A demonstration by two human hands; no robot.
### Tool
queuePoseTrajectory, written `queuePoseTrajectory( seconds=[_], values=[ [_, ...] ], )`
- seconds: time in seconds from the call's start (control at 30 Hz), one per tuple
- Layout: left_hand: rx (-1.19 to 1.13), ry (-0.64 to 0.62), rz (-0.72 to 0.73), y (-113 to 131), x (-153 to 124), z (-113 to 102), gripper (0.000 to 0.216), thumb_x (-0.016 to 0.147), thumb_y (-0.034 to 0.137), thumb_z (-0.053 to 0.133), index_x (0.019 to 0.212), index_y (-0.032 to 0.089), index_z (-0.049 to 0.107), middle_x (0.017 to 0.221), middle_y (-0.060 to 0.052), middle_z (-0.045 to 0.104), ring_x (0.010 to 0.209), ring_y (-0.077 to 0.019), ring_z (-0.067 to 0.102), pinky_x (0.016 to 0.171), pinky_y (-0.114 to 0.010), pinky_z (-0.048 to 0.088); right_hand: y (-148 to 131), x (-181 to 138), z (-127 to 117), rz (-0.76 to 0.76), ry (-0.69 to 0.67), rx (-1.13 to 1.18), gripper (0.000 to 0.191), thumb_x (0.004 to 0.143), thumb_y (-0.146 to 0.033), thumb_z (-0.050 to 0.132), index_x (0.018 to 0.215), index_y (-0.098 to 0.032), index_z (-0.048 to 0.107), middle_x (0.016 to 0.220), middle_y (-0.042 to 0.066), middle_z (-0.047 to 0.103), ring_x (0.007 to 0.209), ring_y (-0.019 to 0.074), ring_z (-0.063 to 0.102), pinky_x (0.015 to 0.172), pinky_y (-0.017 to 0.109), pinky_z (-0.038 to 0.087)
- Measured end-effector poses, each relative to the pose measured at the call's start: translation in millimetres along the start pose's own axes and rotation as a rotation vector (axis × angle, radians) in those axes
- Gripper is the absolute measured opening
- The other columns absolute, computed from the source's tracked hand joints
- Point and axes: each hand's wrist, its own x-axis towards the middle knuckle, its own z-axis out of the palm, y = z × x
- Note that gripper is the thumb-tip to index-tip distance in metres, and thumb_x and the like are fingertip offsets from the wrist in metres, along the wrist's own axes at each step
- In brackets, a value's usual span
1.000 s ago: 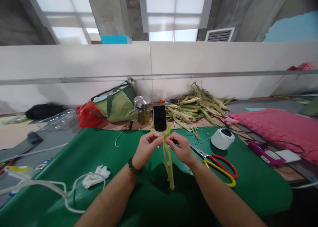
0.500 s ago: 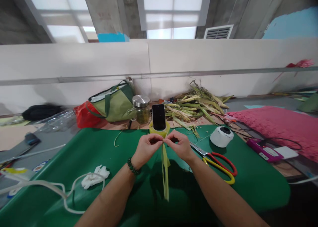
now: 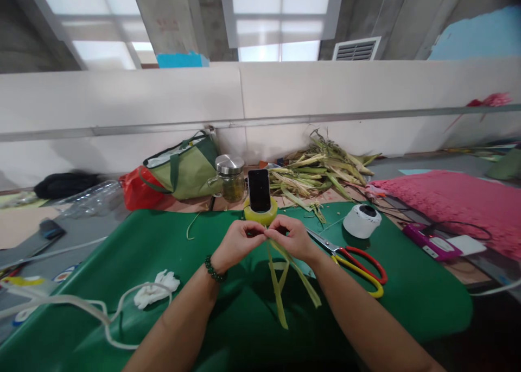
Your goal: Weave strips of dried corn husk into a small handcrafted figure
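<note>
Close together above the green mat (image 3: 171, 258), both my hands pinch the top of some pale green corn husk strips (image 3: 278, 293). My left hand (image 3: 243, 243), with a dark green bead bracelet (image 3: 213, 269) at its wrist, has thumb and index finger pressed together. My right hand (image 3: 293, 238) pinches at the same spot, its fingertips meeting the left ones. The strips hang down and spread apart below the fingers. Just what sits between the fingertips is too small to see. Behind the hands a phone (image 3: 259, 190) stands upright on a yellow-green roll (image 3: 260, 215).
Scissors (image 3: 354, 260) with red and yellow handles lie beside my right forearm, near a white spool (image 3: 362, 221). A heap of husks (image 3: 325, 168), a glass jar (image 3: 229, 179) and a green bag (image 3: 185, 171) stand behind. White cable (image 3: 108, 323) and crumpled tissue (image 3: 157, 289) lie left.
The hanging husk strips have swung and fanned out to the right, where they hung nearly straight down together. Both hands keep their pinch, almost in place.
</note>
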Motion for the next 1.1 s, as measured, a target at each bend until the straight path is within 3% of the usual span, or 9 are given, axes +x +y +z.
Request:
queuePoseTrajectory(
  seconds=[0.27,0.37,0.47,0.7,0.77,0.83,0.9,1.0,1.1],
  values=[
    [0.235,0.059,0.188,1,-1,4,0.011,0.070,0.019,0.063,0.061,0.020,0.069,0.061,-0.002,0.066,0.060,-0.0156,0.055,0.058,-0.024,0.038,-4,-1,2,0.043,-0.007,0.048,0.021,0.079,-0.031,0.060,0.062,-0.018,0.057,0.059,-0.002,0.052,0.055,0.0104,0.043,0.052,0.023,0.034],
    [0.222,0.060,0.221,2,-2,4,0.009,0.072,0.019,0.062,0.066,0.021,0.069,0.066,-0.003,0.067,0.065,-0.0168,0.057,0.061,-0.025,0.040,-5,0,-2,0.023,0.025,0.145,0.013,0.084,-0.027,0.052,0.081,-0.019,0.062,0.066,-0.001,0.052,0.059,0.0116,0.046,0.056,0.024,0.037],
    [0.214,0.053,0.250,3,-2,3,0.009,0.074,0.019,0.061,0.068,0.021,0.068,0.070,-0.003,0.068,0.068,-0.0174,0.059,0.065,-0.026,0.043,-3,1,-6,-0.053,-0.034,0.098,0.017,0.082,-0.021,0.053,0.096,-0.021,0.063,0.075,0.001,0.054,0.066,0.0131,0.049,0.059,0.024,0.039],
    [0.170,0.068,0.229,4,-2,5,0.011,0.076,0.021,0.060,0.066,0.019,0.064,0.067,-0.002,0.064,0.065,-0.0155,0.056,0.062,-0.025,0.042,-2,2,-6,-0.116,-0.048,-0.059,0.013,0.086,-0.019,0.050,0.077,-0.019,0.059,0.076,0.003,0.052,0.072,0.0154,0.050,0.066,0.027,0.041],
    [0.174,0.079,0.235,4,-1,5,0.010,0.075,0.018,0.059,0.065,0.019,0.063,0.066,-0.002,0.063,0.064,-0.0152,0.055,0.062,-0.025,0.042,-3,1,-6,-0.124,-0.028,-0.065,0.010,0.085,-0.015,0.050,0.088,-0.019,0.059,0.082,0.004,0.052,0.073,0.0153,0.050,0.064,0.027,0.042],
    [0.201,0.064,0.265,4,-1,5,0.011,0.075,0.015,0.058,0.066,0.019,0.062,0.067,-0.002,0.063,0.065,-0.0152,0.056,0.064,-0.025,0.042,-4,0,-7,-0.134,-0.026,-0.066,0.026,0.082,-0.013,0.051,0.106,-0.020,0.056,0.089,0.005,0.051,0.074,0.0154,0.050,0.063,0.027,0.043],
    [0.242,0.027,0.301,4,-2,4,0.013,0.075,0.013,0.056,0.066,0.019,0.062,0.068,-0.002,0.064,0.067,-0.0155,0.056,0.066,-0.025,0.042,-3,0,-9,-0.152,-0.068,-0.074,0.030,0.084,-0.014,0.051,0.113,-0.022,0.055,0.091,0.005,0.052,0.077,0.0159,0.051,0.064,0.027,0.043],
    [0.271,-0.014,0.324,4,-2,4,0.015,0.077,0.013,0.055,0.066,0.019,0.063,0.070,-0.003,0.064,0.069,-0.0158,0.058,0.067,-0.025,0.043,-1,1,-12,-0.161,-0.113,-0.104,0.013,0.088,-0.018,0.050,0.092,-0.021,0.062,0.081,0.004,0.054,0.076,0.0161,0.052,0.067,0.028,0.042],
    [0.250,0.008,0.304,4,-2,3,0.012,0.078,0.016,0.056,0.067,0.019,0.062,0.070,-0.003,0.065,0.068,-0.0154,0.058,0.066,-0.025,0.044,-1,2,-14,-0.153,-0.078,-0.129,0.012,0.088,-0.018,0.050,0.078,-0.019,0.057,0.076,0.003,0.053,0.074,0.0154,0.050,0.066,0.027,0.040]
  ],
)
